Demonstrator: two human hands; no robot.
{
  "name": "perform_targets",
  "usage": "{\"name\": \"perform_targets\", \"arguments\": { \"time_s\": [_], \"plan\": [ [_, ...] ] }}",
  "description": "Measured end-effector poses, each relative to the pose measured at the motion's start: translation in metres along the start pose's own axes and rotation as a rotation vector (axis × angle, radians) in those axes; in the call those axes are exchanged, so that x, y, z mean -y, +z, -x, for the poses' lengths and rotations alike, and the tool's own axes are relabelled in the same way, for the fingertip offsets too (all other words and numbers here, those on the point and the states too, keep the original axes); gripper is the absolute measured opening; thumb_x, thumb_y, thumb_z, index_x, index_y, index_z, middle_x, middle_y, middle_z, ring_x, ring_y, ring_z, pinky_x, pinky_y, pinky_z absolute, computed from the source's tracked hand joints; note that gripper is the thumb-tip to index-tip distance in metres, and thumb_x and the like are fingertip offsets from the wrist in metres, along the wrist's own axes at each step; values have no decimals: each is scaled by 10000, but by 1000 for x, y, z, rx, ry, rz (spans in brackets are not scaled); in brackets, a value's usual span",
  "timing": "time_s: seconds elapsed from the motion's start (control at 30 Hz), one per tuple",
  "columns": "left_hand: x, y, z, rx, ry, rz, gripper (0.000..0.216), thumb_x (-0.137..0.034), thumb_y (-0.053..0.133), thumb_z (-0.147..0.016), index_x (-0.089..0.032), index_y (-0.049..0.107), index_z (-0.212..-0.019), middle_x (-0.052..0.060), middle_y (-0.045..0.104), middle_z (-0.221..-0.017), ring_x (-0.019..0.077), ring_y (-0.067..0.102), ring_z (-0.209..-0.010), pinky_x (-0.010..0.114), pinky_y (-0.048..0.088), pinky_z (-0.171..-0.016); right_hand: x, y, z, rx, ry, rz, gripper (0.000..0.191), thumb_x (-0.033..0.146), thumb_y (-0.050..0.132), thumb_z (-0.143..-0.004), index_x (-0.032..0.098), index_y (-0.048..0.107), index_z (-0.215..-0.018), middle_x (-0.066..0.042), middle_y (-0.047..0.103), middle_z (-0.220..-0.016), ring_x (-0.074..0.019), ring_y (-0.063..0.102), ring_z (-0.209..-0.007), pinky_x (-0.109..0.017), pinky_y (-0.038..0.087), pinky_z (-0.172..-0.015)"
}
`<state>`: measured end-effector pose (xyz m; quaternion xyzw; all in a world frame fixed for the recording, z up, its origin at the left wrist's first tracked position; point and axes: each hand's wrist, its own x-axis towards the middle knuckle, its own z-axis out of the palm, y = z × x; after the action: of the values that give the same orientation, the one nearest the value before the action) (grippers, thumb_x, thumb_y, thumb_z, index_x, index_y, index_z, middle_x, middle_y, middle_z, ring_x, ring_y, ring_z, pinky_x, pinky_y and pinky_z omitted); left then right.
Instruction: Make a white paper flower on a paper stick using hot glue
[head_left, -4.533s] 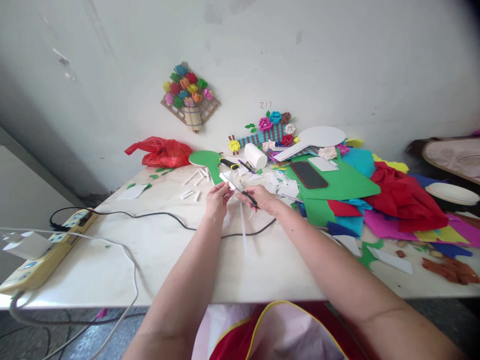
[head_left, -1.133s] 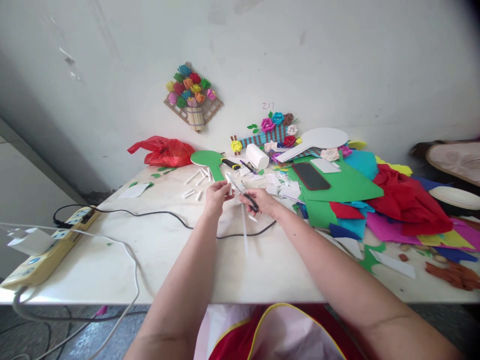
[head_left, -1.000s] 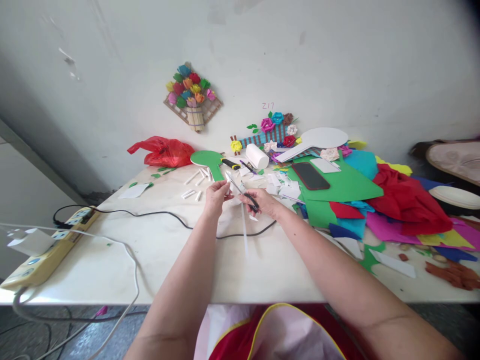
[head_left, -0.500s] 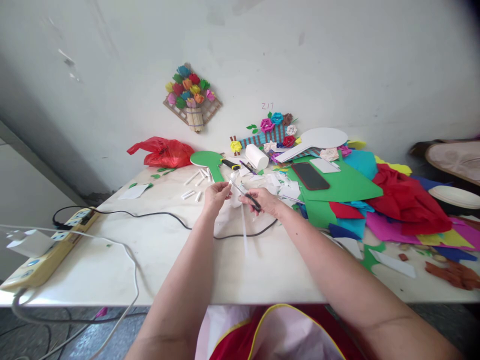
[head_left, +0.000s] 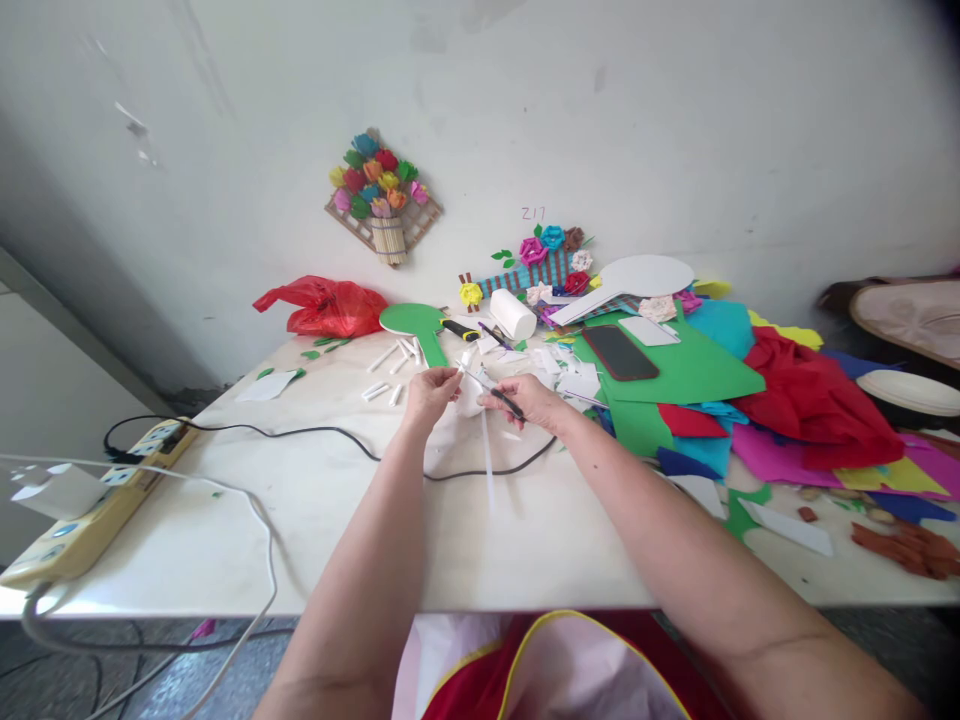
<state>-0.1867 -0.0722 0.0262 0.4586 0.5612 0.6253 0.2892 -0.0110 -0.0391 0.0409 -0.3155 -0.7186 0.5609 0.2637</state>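
My right hand [head_left: 531, 400] grips scissors [head_left: 510, 404] by their black handles, and the blades point left toward my other hand. A small white piece of paper [head_left: 460, 366] is pinched between the fingertips of my left hand [head_left: 433, 396], at the blade tips. Its exact shape is too small to tell. Beneath the scissors, a thin white strip [head_left: 488, 465] stretches down toward the front of the table. Several short white rolls [head_left: 377, 391] lie left of my hands, and white scraps [head_left: 580, 380] are strewn to the right.
A green paddle-shaped piece [head_left: 414, 320], a utility knife [head_left: 460, 330] and a white cup-like object [head_left: 513, 314] lie behind my hands. To the right are a phone [head_left: 621, 352] and coloured sheets [head_left: 697, 375]. A black cable [head_left: 315, 430] crosses the table from the power strip [head_left: 97, 510].
The scissors' handles look closer together and the blades sit slightly lower. Both hands stay in nearly the same place.
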Motion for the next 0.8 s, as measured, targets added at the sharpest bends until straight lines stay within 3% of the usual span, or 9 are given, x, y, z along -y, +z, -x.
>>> {"name": "perform_targets", "arguments": {
  "time_s": [0.33,0.5,0.8],
  "plan": [
    [-3,0,5,32,-29,104,324,-418,708,-564,-121,604,-640,-28,485,-460,72,451,-448,245,459,-538,1,2,1,5,-15,3,354,439,726,-579,135,550,-624,64,448,-393,-43,369,-321,-171,316,-304],
    [-5,-1,6,40,-33,103,341,-440,711,-559,-124,598,-618,-2,529,-495,77,473,-469,239,461,-549,1,1,2,16,-25,-2,361,445,721,-583,143,523,-597,62,458,-404,-40,375,-314,-167,324,-308],
    [-5,-2,5,58,-23,102,291,-386,716,-556,-128,598,-620,-13,520,-488,80,480,-470,241,456,-550,-1,-1,1,34,-31,21,362,464,700,-599,150,522,-594,64,458,-401,-45,386,-321,-167,330,-307]
  ]
}}
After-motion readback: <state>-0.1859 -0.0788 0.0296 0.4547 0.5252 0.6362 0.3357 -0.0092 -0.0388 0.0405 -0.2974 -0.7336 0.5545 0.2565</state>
